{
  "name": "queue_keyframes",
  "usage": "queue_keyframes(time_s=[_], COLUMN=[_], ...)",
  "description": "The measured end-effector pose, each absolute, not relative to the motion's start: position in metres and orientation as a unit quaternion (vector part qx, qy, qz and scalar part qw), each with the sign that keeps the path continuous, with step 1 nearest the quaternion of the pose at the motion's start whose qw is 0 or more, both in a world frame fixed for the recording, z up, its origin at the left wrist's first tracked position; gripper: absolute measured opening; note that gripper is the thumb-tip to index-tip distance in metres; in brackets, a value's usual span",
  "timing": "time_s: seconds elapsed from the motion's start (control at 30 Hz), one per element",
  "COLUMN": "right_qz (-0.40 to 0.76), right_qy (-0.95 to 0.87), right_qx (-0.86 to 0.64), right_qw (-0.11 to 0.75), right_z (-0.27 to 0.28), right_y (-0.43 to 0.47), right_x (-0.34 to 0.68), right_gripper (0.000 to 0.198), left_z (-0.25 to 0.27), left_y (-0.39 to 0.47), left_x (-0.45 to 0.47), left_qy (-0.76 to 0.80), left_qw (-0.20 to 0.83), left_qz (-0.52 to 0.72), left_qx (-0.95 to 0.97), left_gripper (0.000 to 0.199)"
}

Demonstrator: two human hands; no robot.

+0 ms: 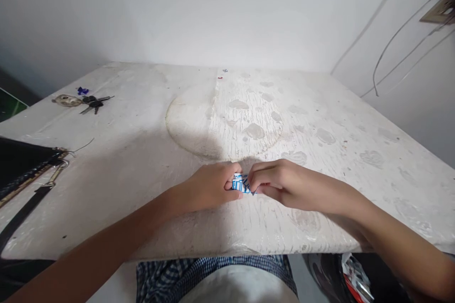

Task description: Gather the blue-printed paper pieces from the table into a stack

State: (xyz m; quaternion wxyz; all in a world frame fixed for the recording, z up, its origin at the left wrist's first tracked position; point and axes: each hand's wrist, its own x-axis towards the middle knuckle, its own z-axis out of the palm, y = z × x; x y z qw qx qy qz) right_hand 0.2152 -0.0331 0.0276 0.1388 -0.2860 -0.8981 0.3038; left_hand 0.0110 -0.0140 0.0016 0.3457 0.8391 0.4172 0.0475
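Note:
Between my two hands, near the table's front edge, is a small white packet or box with blue printing [240, 183]; its exact kind does not show. My left hand [211, 187] is closed on its left end, with fingers behind it and the thumb along the near side. My right hand [275, 182] pinches its right end with fingertips and thumb. The fingers hide both ends of it. Both forearms reach in over the table from the near edge.
On the white-covered table [142, 218], keys [94, 103] with a fob [67, 100] and a purple scrap [83, 90] lie far left. A black bag [24, 165] with a strap sits left. Cables [394, 33] hang by a wall socket [439, 8]. A bin [325, 274] stands below right.

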Motion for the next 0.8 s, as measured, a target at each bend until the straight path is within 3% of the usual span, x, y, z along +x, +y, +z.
queue_keyframes(time_s=[0.23, 0.5, 0.7, 0.8], right_qz=[0.333, 0.257, 0.321, 0.319], right_qy=[-0.892, -0.917, -0.884, -0.846], right_qx=[-0.237, -0.266, -0.307, -0.422], right_qw=[0.195, 0.150, 0.144, 0.065], right_z=[0.030, 0.013, 0.029, 0.036], right_y=[-0.027, -0.026, -0.011, -0.001], right_x=[0.218, 0.213, 0.235, 0.254], right_gripper=[0.029, 0.034, 0.032, 0.021], left_z=[-0.006, -0.001, 0.000, 0.001], left_y=[-0.013, -0.011, -0.014, -0.015], left_x=[0.008, 0.004, 0.009, 0.010], left_qy=[0.413, 0.382, 0.418, 0.420], left_qw=[0.363, 0.388, 0.344, 0.330], left_qz=[0.053, 0.012, 0.023, 0.016], left_qx=[0.833, 0.839, 0.841, 0.845], left_gripper=[0.020, 0.034, 0.013, 0.013])
